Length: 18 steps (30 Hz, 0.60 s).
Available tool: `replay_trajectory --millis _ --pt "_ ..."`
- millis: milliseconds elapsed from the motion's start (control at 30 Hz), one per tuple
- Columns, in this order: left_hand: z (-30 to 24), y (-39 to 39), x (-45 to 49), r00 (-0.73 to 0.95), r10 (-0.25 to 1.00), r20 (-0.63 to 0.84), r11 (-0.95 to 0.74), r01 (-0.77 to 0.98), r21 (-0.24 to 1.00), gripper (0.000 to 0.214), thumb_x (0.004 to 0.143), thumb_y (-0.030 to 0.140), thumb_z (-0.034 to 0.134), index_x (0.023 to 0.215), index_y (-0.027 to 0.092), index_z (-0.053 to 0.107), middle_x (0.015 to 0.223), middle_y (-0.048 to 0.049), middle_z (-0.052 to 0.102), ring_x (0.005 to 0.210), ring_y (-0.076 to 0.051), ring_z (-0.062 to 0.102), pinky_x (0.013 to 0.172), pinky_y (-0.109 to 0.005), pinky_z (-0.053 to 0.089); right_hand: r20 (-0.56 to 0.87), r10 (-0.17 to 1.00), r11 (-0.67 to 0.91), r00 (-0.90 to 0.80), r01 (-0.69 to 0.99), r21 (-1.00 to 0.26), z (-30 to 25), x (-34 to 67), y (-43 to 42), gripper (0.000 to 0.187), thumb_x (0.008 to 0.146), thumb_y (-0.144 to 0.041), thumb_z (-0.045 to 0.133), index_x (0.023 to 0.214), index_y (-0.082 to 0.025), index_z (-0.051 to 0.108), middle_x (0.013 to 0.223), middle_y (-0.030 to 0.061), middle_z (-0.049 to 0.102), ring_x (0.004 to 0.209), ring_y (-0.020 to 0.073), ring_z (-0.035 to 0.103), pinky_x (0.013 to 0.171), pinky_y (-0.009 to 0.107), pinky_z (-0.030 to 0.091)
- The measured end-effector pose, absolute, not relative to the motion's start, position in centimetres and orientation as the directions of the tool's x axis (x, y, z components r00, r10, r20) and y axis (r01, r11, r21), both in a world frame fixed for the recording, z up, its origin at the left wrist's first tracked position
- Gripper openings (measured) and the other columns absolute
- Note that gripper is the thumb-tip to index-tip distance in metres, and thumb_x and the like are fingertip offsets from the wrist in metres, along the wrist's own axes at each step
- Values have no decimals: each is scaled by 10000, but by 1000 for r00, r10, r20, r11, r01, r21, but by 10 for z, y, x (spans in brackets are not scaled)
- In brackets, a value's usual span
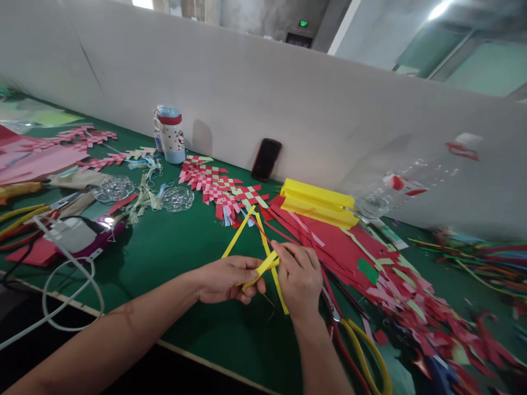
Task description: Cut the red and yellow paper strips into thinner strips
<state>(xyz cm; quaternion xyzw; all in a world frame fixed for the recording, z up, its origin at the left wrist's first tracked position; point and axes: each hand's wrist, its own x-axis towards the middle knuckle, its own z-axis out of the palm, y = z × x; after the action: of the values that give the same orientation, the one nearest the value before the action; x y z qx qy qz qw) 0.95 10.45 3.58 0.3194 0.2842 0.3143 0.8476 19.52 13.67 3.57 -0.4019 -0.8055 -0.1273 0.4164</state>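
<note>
A folded yellow paper strip [265,265] is pinched between my two hands, just above the green tabletop. My left hand [233,278] grips its lower left end, thumb on top. At the upper right end, the fingertips of my right hand [300,274] close on the same strip. Other yellow strip lengths [239,231] stretch out behind and below the hands; whether they join the held piece I cannot tell. A thin thread [270,307] hangs beneath the fingers. Beyond the hands lie woven pink, red and pale green paper pieces [218,186].
A phone [267,159] leans on the white partition, with a cartoon bottle [172,136] to its left. Folded yellow paper [317,202] sits on red sheets at right. Yellow-handled scissors [366,351] and paper scraps [428,307] lie nearer. A purple device [93,241] with a white cable is left.
</note>
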Motion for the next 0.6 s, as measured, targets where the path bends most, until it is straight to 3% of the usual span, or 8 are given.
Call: replay_trajectory --millis 100,167,233,300,400,500,600 --pt "31 107 13 545 793 -273 522 -377 765 316 817 351 683 1029 151 560 781 -4 541 558 -53 406 542 -218 298 706 697 608 -126 626 -488 32 198 137 378 909 -163 502 1251 -276 614 1123 76 653 1012 208 580 855 360 490" --pt "28 110 14 467 847 -253 456 -396 797 254 857 347 628 1010 163 543 756 20 493 531 -43 352 518 -210 249 546 838 492 2 431 -757 28 199 138 480 908 -256 522 1385 -274 472 1263 97 580 1078 215 570 859 377 509" --pt "26 112 15 396 891 -222 386 -404 829 236 882 356 590 1012 169 528 744 33 461 524 -42 323 510 -210 231 348 938 343 -12 198 -918 23 198 138 582 883 -345 572 1431 -273 388 1329 109 529 1105 216 572 867 384 520" --pt "25 114 16 340 922 -182 316 -393 863 247 891 378 582 1009 171 520 753 33 466 538 -48 341 519 -215 256 181 974 188 -138 40 -981 20 192 137 642 820 -412 657 1399 -263 424 1316 113 546 1114 228 582 872 390 525" --pt "24 113 18 326 937 -126 240 -340 909 299 865 436 627 941 165 527 751 30 489 567 -56 396 542 -222 303 1 962 -7 -273 -29 -1000 18 180 132 583 744 -444 741 1255 -222 568 1118 88 664 989 228 635 836 386 531" --pt "25 110 19 395 914 -97 223 -288 931 415 813 553 651 841 162 515 742 26 501 566 -56 411 536 -222 328 -53 973 -69 -223 -67 -995 19 172 129 405 779 -461 709 1082 -197 665 902 44 701 842 203 646 796 380 524" --pt "26 107 18 489 866 -108 260 -256 931 496 774 639 642 873 178 487 667 59 458 516 -50 360 484 -202 307 -45 980 -63 -196 -88 -994 20 171 128 338 747 -448 743 971 -199 707 885 37 701 872 203 635 798 359 510"
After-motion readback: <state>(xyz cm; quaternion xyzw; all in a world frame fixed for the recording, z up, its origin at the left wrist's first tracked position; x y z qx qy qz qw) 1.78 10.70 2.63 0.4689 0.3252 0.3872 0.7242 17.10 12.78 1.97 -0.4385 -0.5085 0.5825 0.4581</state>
